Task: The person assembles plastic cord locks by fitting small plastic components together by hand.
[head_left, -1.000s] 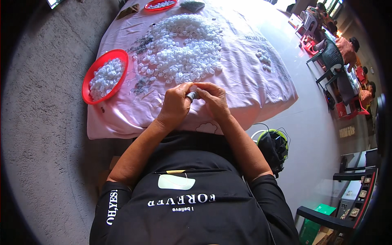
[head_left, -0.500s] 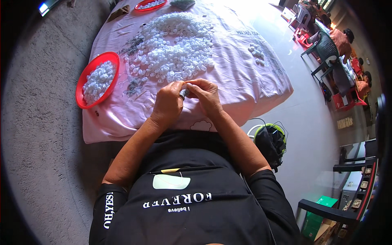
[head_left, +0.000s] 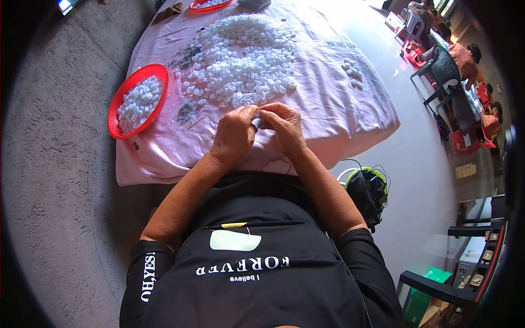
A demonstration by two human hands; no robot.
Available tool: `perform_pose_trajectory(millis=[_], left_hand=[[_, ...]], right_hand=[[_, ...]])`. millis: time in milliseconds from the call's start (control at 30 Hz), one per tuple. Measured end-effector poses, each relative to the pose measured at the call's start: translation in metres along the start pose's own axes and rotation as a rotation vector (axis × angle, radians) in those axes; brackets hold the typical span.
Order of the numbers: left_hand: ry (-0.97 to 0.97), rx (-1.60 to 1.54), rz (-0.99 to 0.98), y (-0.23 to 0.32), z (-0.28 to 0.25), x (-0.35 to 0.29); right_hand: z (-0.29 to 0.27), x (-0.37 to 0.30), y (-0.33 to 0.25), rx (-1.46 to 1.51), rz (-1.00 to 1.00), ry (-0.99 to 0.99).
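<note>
My left hand [head_left: 235,131] and my right hand [head_left: 285,128] meet at the near edge of the cloth-covered table. Thumbs and fingertips are pinched together, both hands closed. A small dark grey bit [head_left: 256,124] shows between them, at the left hand's fingers; what the fingertips grip is too small to make out. Just beyond my hands spreads a big heap of small white oval plastic pieces [head_left: 240,71], many with holes. To the left, a red basin [head_left: 112,112] is filled with similar white pieces. Several more white pieces [head_left: 354,72] lie apart on the right.
A pink cloth [head_left: 322,109] with grey prints covers the table. At its far end are another red basin [head_left: 210,7] and a dark grey bundle [head_left: 254,4]. A black bag [head_left: 365,197] sits right of my lap. People [head_left: 465,61] and chairs [head_left: 444,68] are at the far right.
The whole view has shifted slightly, so table and hands appear a little further right. My hands stay together in the same pinch, with only small finger movement.
</note>
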State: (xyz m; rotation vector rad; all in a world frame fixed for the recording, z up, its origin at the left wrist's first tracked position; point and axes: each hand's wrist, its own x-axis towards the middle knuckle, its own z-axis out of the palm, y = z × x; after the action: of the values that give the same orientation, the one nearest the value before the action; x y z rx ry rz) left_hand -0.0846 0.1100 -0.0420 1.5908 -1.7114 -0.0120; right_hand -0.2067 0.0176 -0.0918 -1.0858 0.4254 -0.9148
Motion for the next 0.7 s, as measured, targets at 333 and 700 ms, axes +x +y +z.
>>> perform_pose_trajectory(millis=[333,700], left_hand=[[0.015,0.005,-0.01,-0.0004,0.0036,-0.0009],[0.036,-0.015,-0.061,0.0044,0.0036,-0.0022]], right_hand=[[0.001,0.0004,0.0001,0.071,0.033,-0.02],[-0.0015,-0.0031,-0.0005,0.036,0.03,-0.078]])
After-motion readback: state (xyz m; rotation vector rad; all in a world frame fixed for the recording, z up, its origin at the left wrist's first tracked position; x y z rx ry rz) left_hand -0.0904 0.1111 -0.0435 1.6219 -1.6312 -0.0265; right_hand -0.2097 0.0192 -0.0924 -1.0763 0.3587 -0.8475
